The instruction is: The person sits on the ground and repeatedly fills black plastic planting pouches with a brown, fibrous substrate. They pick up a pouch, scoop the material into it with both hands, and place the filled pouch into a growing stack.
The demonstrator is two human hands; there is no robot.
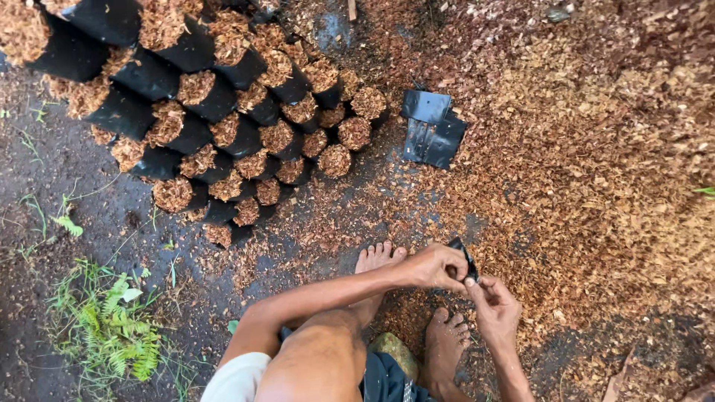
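Hands meet over the feet, filled bags beyond to the left

The left hand [436, 266] and right hand [493, 307] touch at a small bag [463, 257] held between them, above two bare feet on the ground. The rows of filled bags [223, 112] stand farther off, upper left; a pile of flat bags [432, 128] lies just right of them, loose shavings [596, 149] spread rightward.

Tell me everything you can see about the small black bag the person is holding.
The small black bag looks like thin, glossy plastic, flat or crumpled and apparently unfilled. Only a little shows, sticking up between both hands: the left hand grips it from the left, the right hand pinches it from below. It is held above the chip-strewn ground, just beyond the person's bare feet.
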